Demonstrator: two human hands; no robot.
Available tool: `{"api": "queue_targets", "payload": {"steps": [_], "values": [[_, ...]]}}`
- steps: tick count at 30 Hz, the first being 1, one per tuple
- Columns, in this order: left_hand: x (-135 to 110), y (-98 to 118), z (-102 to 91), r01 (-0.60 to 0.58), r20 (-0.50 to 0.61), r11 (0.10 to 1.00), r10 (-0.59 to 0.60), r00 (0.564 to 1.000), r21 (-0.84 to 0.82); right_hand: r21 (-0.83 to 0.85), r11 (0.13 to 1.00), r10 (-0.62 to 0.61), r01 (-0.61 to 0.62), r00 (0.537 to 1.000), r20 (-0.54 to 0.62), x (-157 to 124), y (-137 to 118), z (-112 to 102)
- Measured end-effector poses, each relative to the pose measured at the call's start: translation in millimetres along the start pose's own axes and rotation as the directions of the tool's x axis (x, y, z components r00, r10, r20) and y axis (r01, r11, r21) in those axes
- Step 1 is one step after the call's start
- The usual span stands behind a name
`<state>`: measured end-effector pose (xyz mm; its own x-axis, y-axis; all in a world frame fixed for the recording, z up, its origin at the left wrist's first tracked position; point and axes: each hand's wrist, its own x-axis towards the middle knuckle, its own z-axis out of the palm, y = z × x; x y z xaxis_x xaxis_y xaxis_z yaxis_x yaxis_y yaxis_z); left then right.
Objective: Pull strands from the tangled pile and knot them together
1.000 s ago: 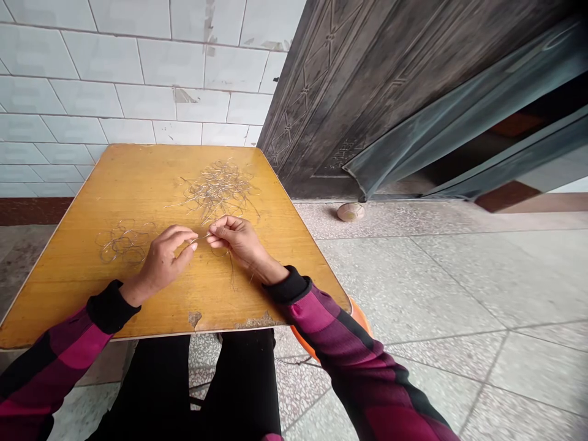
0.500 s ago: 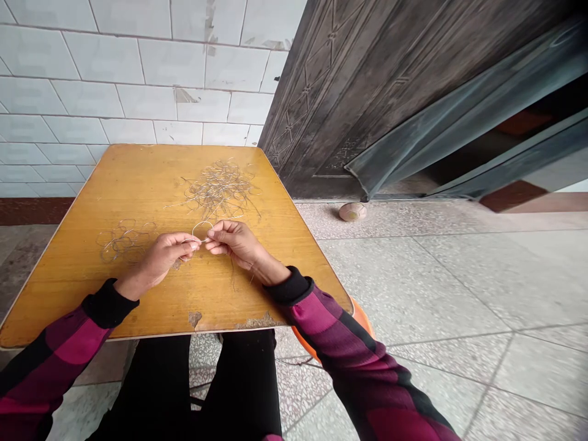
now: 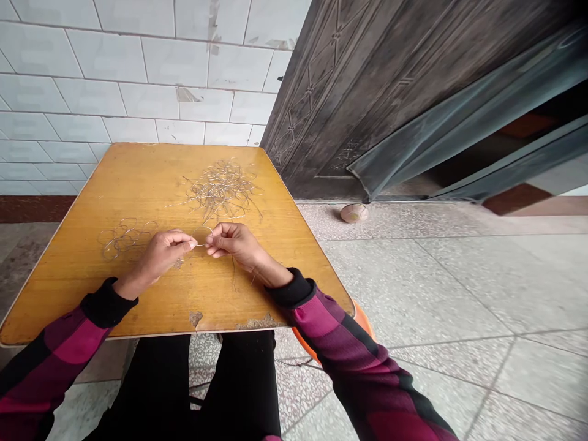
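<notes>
Both hands are held close together over the yellow wooden table (image 3: 156, 306). Between the fingertips runs a thin pale wire (image 3: 201, 245), partly hidden by the fingers. My left hand (image 3: 168, 251) pinches one part of it with thumb and forefinger. My right hand (image 3: 234, 244) pinches it a short way to the right, where a bit of the loop curves up. Behind the hands lies a large tangle of thin wire (image 3: 225, 188). A smaller, looser heap of wire loops (image 3: 124, 239) rests to the left of my left hand.
White wall tiles (image 3: 151, 61) stand behind the table. At the right is a dark carved door (image 3: 316, 110) with a grey-green curtain (image 3: 413, 135). A round pale object (image 3: 353, 212) lies on the speckled floor (image 3: 459, 275). An orange stool edge (image 3: 362, 318) shows beside the table.
The round loop that stood up between my hands now shows smaller and less clearly. A short straight piece of wire spans the slightly wider gap between my fingertips.
</notes>
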<state>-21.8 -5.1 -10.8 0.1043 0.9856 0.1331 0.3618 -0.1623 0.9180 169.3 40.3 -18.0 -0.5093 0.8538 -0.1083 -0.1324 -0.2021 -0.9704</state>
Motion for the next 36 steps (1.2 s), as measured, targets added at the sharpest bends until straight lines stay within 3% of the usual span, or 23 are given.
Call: {"api": "queue_targets", "payload": {"steps": [10, 15, 17, 18, 20, 22, 23, 25, 29, 32, 36], "values": [[2.2, 0.5, 2.6, 0.205, 0.152, 0.934, -0.167, 0.974, -0.292, -0.076, 0.994, -0.069, 0.072, 0.996, 0.050, -2.9, -0.9, -1.3], [0.8, 0.7, 4.5, 0.201, 0.139, 0.932, -0.165, 0.976, -0.302, -0.218, 0.964, -0.138, 0.150, 0.988, 0.072, -2.1, 2.2, -3.5], [-0.1, 0.0, 5.1, 0.177, 0.109, 0.944, -0.152, 0.982, -0.277, -0.390, 0.870, -0.312, 0.302, 0.949, 0.040, -5.0, 0.3, -3.9], [-0.5, -0.4, 5.3, 0.161, 0.091, 0.952, -0.141, 0.986, -0.261, -0.501, 0.771, -0.430, 0.393, 0.902, 0.047, -7.1, -1.7, -3.9], [-0.8, -1.1, 5.4, 0.127, 0.053, 0.963, -0.118, 0.992, -0.236, -0.695, 0.482, -0.610, 0.534, 0.774, 0.172, -11.5, -6.4, -3.7], [-0.6, -1.8, 5.5, 0.094, 0.015, 0.969, -0.093, 0.996, -0.227, -0.775, 0.195, -0.631, 0.602, 0.682, 0.370, -13.9, -10.0, -3.6], [-0.4, -2.1, 5.6, 0.075, -0.005, 0.972, -0.078, 0.997, -0.222, -0.784, 0.090, -0.606, 0.614, 0.659, 0.446, -14.1, -10.7, -3.7], [0.1, -3.0, 6.0, 0.036, -0.042, 0.979, -0.045, 0.998, -0.199, -0.792, -0.040, -0.560, 0.609, 0.643, 0.523, -12.6, -9.9, -4.3], [0.7, -4.2, 7.7, -0.015, -0.116, 0.988, -0.003, 0.993, -0.154, -0.797, -0.161, -0.544, 0.582, 0.621, 0.564, -9.4, -5.4, -4.8], [0.8, -3.9, 8.8, -0.043, -0.184, 0.987, 0.015, 0.983, -0.152, -0.799, -0.184, -0.543, 0.572, 0.619, 0.568, -10.5, -4.1, -1.5], [0.6, -2.9, 9.5, -0.081, -0.259, 0.985, 0.038, 0.965, -0.156, -0.835, -0.144, -0.495, 0.531, 0.692, 0.525, -14.5, -2.3, 7.8]]}}
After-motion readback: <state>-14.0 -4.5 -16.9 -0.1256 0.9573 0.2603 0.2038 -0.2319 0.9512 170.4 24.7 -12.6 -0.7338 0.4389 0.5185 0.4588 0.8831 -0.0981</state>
